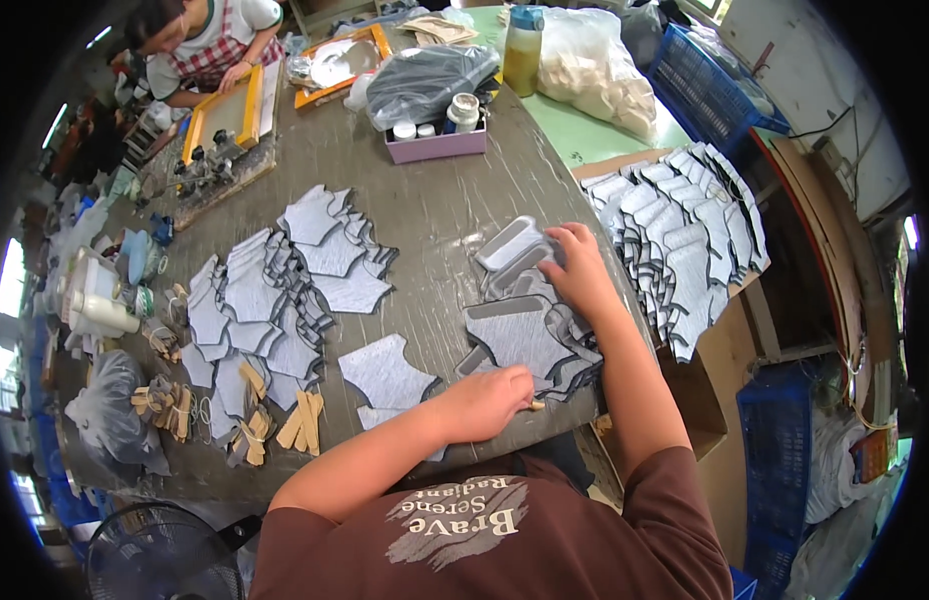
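My left hand (490,402) is closed in front of a stack of grey fabric cut-outs (520,335). A tan wooden stick (537,406) pokes out beside its fingers. My right hand (582,272) is over the far part of this stack, thumb and fingers apart, beside a cut-out with a darker grey band (515,248). Whether it touches that piece cannot be made out. Left of my left hand lies a single cut-out (385,370), partly over another one near my forearm.
More cut-outs lie in overlapping rows (255,290) at left and on a board (700,220) at right. Wooden sticks (303,422) lie near the front left. A purple box (437,148) holds jars. Across the table, another person handles a yellow frame (223,115).
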Tool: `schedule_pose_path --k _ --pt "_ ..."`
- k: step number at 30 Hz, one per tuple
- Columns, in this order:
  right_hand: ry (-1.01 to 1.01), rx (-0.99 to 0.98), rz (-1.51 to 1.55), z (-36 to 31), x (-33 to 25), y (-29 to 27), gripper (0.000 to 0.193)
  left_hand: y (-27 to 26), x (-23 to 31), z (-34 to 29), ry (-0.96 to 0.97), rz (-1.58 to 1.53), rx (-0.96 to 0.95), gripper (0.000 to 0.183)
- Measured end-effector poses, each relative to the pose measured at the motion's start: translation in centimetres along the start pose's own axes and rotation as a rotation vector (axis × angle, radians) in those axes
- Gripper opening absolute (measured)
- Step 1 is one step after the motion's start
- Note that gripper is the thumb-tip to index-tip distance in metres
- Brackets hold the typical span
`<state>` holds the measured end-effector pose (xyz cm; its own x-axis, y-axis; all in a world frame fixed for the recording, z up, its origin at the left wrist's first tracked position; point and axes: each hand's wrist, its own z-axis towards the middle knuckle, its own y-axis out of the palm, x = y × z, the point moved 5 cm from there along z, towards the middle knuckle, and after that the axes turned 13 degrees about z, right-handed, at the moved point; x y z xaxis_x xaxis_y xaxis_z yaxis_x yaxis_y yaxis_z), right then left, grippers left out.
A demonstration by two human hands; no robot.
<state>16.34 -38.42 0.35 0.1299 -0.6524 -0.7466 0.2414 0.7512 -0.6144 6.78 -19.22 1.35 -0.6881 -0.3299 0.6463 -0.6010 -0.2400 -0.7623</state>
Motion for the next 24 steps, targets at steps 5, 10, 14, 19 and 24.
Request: schedule_pose_path --k 5,10,14,19,24 --pt "-0.008 -0.04 0.151 8.2 3.1 -0.2 0.036 -2.7 -3.4 5.0 -0.013 0.146 0.223 0.008" --pt "-0.201 0.078 0.027 12.6 0.6 -3.2 0.028 -5.7 -7.5 9.6 -0.058 0.186 0.424 0.007" --pt "-0.124 0.151 0.166 7.2 -7.3 -5.8 0.025 -7.5 -7.9 8.0 -0.147 -0.127 0.649 0.006" --pt "0.262 -0.041 0.713 -4.7 -7.9 -1.1 0.01 -6.4 -3.4 3.9 -0.172 -0.588 0.586 0.006" --pt "0.323 0.162 0.821 -11.6 -5.6 -4.6 0.008 -5.3 -1.9 1.3 -0.122 -0.417 0.502 0.013"
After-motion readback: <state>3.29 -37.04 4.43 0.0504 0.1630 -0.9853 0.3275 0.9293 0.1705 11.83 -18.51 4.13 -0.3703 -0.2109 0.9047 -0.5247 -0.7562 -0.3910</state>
